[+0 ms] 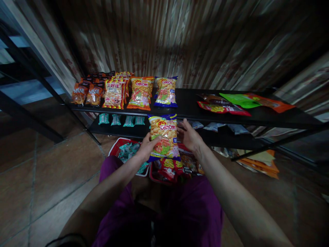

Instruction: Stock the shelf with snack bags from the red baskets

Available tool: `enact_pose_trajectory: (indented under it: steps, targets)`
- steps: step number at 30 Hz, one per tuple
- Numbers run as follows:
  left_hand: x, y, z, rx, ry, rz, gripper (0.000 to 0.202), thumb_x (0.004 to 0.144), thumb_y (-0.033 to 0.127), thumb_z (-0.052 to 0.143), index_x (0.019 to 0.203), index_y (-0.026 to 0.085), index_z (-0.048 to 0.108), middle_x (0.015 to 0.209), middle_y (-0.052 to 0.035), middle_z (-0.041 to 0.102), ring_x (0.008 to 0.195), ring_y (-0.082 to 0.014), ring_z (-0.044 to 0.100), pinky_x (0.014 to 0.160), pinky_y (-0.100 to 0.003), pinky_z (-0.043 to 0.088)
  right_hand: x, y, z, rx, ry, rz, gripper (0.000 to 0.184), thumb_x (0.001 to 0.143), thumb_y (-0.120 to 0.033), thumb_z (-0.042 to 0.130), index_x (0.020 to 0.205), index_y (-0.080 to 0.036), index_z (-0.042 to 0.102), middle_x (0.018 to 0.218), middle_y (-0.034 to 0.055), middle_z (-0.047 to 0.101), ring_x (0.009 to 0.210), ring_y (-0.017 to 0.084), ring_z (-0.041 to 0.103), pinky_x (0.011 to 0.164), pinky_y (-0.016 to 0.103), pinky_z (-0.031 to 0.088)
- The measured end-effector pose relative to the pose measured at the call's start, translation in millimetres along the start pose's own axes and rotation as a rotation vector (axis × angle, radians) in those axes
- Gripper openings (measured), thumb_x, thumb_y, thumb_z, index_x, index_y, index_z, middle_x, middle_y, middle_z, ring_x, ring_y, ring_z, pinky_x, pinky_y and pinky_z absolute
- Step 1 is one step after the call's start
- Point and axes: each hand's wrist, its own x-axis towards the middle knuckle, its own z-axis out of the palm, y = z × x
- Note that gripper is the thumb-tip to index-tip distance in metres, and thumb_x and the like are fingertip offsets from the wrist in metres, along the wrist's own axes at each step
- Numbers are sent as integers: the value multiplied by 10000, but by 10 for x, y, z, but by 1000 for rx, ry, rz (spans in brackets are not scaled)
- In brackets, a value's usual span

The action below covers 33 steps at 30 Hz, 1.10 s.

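My left hand (148, 146) grips a blue-and-yellow snack bag (164, 137) by its left side, thumb across the front. The bag is held upright before the shelf, its printed face toward me. My right hand (189, 135) is just right of the bag with its fingers apart; some fingertips are dim near the bag's edge. On the upper shelf (187, 103) behind, a similar blue-edged snack bag (166, 92) stands beside an orange-edged snack bag (141, 93).
Left on the shelf are red-and-yellow bags (114, 94) and dark-brown bags (95, 93); flat packs (240, 99) lie right. Small teal packets (104, 119) line the lower shelf. Below stand a basket of teal packets (109, 151) and a red basket (152, 176). Orange packaging (267, 166) lies on the floor.
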Motion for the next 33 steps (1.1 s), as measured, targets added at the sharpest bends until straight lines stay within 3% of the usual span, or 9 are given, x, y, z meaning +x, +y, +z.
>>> enact_pose_trajectory:
  steps: [4,6,8,10,11,13,17,21,33]
  targets:
    - [6,64,51,-160,127,-27,426,630,289,760,972,194,525,865,-47,693,684,-180,669,713,-368,550,-156,454,-304,109,251,38,65,797,-288,598,749,-247,583,666,-29,670,615,116,620,575,232,522]
    - [3,88,98,-213,189,-42,414,639,282,753,963,197,510,836,-36,688,655,-172,664,714,-378,549,-320,734,-399,133,274,49,106,754,-213,623,678,-250,560,591,-54,630,625,111,623,646,239,533]
    - [3,82,155,-235,242,-25,387,654,278,742,948,200,502,805,-22,681,635,-162,657,723,-375,546,-534,958,-406,133,231,108,119,690,-178,684,669,-230,579,610,-37,651,639,128,639,679,277,540]
    - [8,49,216,-239,263,3,365,663,270,738,931,200,502,793,-15,676,639,-157,655,738,-374,543,-744,1082,-325,163,-47,165,167,654,-201,738,779,-217,630,770,-6,706,778,150,665,776,324,536]
    - [11,28,246,-242,264,9,359,664,269,739,925,200,503,792,-15,674,650,-159,657,747,-378,541,-828,1107,-262,186,-141,161,235,631,-218,768,826,-220,637,821,-6,711,821,158,663,801,349,534]
    - [17,-10,301,-261,261,2,358,662,269,743,922,198,507,799,-22,674,690,-173,664,770,-393,536,-928,1105,-125,230,-188,121,304,578,-232,812,822,-223,632,812,-31,702,802,140,659,788,340,540]
    - [28,-31,375,-296,283,19,360,665,263,741,941,190,521,849,-43,680,762,-192,670,816,-409,521,-915,1054,45,212,-65,22,317,504,-267,850,686,-187,604,641,-60,645,591,74,612,597,188,515]
    - [42,-4,392,-344,328,-48,365,691,299,715,985,156,553,856,-77,686,805,-225,673,818,-417,520,-905,1039,67,169,7,-123,317,508,-290,845,645,-189,577,545,-88,576,461,44,523,482,154,453]
    - [-19,-23,448,-462,292,-252,299,768,308,630,975,94,603,901,-132,695,794,-232,676,795,-396,540,-1076,969,5,48,58,-362,267,608,-296,787,623,-206,536,501,-102,491,445,50,496,457,167,408]
